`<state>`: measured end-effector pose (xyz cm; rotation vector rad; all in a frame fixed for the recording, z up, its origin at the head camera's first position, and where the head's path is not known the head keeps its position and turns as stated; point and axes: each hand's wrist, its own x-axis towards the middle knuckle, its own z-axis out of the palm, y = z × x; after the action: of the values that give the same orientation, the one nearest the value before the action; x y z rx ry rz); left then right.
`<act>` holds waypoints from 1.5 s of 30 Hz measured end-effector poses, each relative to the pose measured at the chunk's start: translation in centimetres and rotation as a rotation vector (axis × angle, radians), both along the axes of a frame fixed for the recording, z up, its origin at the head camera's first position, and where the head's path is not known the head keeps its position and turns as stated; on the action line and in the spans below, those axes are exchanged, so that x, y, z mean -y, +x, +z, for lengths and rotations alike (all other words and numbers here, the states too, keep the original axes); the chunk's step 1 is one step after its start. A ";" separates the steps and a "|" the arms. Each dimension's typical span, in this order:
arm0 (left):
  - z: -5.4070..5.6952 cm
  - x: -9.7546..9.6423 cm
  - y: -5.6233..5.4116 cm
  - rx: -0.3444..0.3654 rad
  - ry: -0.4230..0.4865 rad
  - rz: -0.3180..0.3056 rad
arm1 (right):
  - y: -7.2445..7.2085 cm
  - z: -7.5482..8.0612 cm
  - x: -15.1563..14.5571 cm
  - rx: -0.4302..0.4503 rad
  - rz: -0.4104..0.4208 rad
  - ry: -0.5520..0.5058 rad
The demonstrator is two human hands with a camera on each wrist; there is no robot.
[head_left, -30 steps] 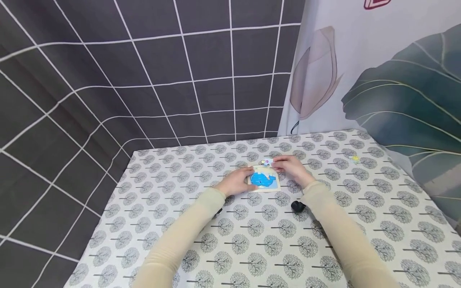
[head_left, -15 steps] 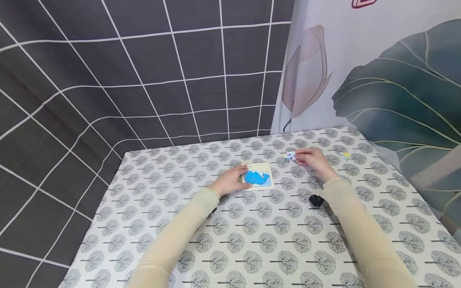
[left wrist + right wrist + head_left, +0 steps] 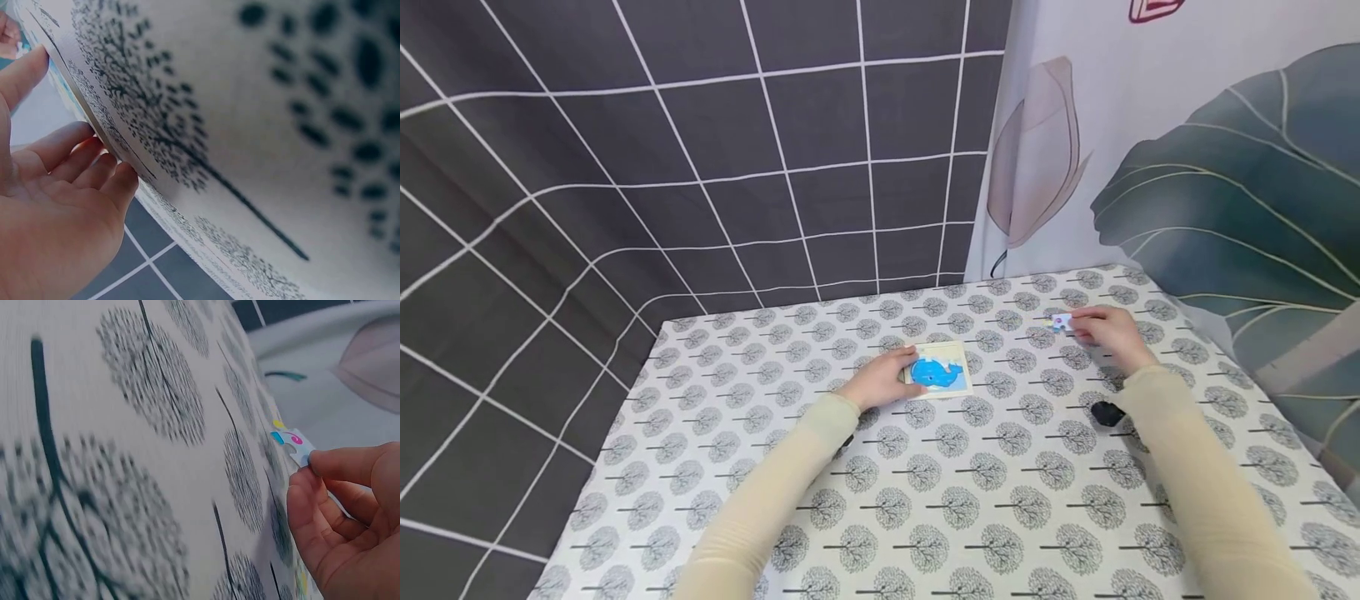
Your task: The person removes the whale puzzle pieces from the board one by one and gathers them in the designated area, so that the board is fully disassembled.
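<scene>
- The right hand [image 3: 1108, 335] pinched a puzzle piece [image 3: 1061, 322] by one end, its long axis pointing left from the fingertips.
- The left hand [image 3: 878, 380] held the whale puzzle [image 3: 966, 385] at its left side on the worktop [image 3: 1000, 508].
- The whale puzzle lay left of the piece, well apart, nearer the person.
</scene>
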<state>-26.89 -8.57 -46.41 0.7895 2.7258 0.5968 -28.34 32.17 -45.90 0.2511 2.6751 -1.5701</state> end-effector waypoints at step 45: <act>-0.3 -0.1 0.1 0.020 0.012 0.027 | 0.5 0.8 -4.5 -0.049 -0.009 0.443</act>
<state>-26.80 -8.49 -46.72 0.7459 2.7212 0.6247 -27.82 36.65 -45.15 0.2352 3.0332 -0.9747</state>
